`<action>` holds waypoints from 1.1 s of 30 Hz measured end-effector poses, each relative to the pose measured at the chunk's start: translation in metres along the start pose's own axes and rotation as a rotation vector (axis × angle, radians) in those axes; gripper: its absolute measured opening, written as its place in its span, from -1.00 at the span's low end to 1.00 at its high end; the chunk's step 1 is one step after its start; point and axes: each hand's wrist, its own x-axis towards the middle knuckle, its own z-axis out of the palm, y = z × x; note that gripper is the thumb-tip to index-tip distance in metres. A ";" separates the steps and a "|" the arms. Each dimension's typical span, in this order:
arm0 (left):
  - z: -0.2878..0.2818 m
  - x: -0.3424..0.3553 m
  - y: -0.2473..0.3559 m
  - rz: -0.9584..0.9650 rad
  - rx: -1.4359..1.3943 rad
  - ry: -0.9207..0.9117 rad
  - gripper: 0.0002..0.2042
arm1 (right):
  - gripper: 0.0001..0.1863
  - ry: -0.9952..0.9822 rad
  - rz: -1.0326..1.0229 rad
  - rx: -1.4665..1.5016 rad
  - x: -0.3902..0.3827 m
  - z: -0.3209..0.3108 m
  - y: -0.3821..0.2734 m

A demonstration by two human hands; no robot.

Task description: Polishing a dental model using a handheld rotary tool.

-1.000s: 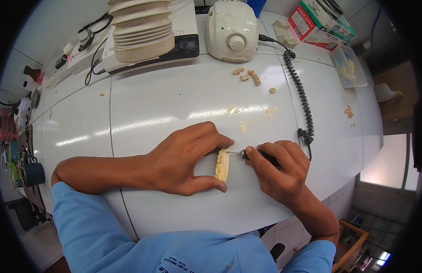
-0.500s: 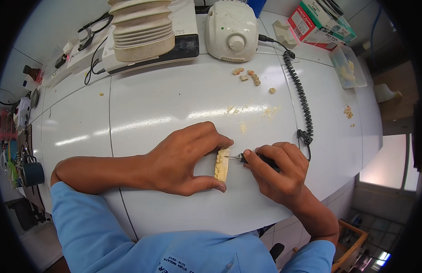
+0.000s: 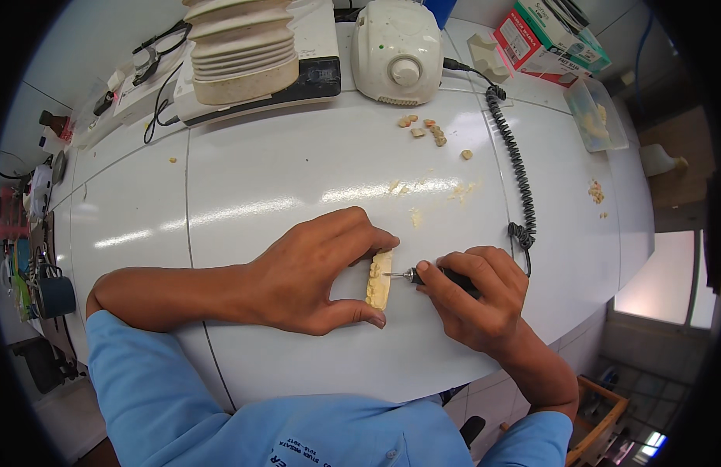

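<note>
Between the thumb and fingers of my left hand [image 3: 306, 268] is a cream dental model [image 3: 382, 282], a short plaster piece with a row of teeth along its left side. The thumb presses its near end and the fingers its far end. A black rotary handpiece [image 3: 457, 280] is gripped like a pen in my right hand [image 3: 485, 296]. Its thin metal bur [image 3: 398, 274] points left and reaches the model's upper middle; whether the tip touches or just hovers over it I cannot tell. My right fingers partly hide the handpiece's body.
The white control box [image 3: 398, 54] with a round knob stands at the back, its black coiled cord [image 3: 513, 156] running down to the right hand. Loose tooth pieces [image 3: 436, 134] and pale shavings [image 3: 415, 218] lie beyond my hands. A clear plastic tub [image 3: 596, 117] sits at the right edge.
The bur has shifted slightly toward me along the model, and the right hand has moved a little with it. The left hand keeps its hold.
</note>
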 end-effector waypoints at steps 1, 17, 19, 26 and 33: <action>-0.001 0.000 0.001 -0.001 -0.001 0.000 -0.14 | -0.69 -0.002 0.010 -0.004 -0.001 0.000 0.000; -0.003 0.000 0.003 -0.016 -0.004 -0.010 -0.15 | -0.69 -0.014 0.020 0.007 -0.001 -0.002 0.000; -0.003 0.000 0.002 -0.020 0.006 -0.013 -0.14 | -0.69 0.000 -0.019 0.016 0.000 -0.001 0.001; -0.003 0.000 0.001 -0.011 0.003 -0.016 -0.14 | -0.67 -0.010 0.021 -0.020 -0.001 -0.001 0.000; -0.002 0.000 0.000 -0.015 -0.012 -0.015 -0.14 | -0.69 -0.019 0.002 -0.011 -0.001 -0.003 0.001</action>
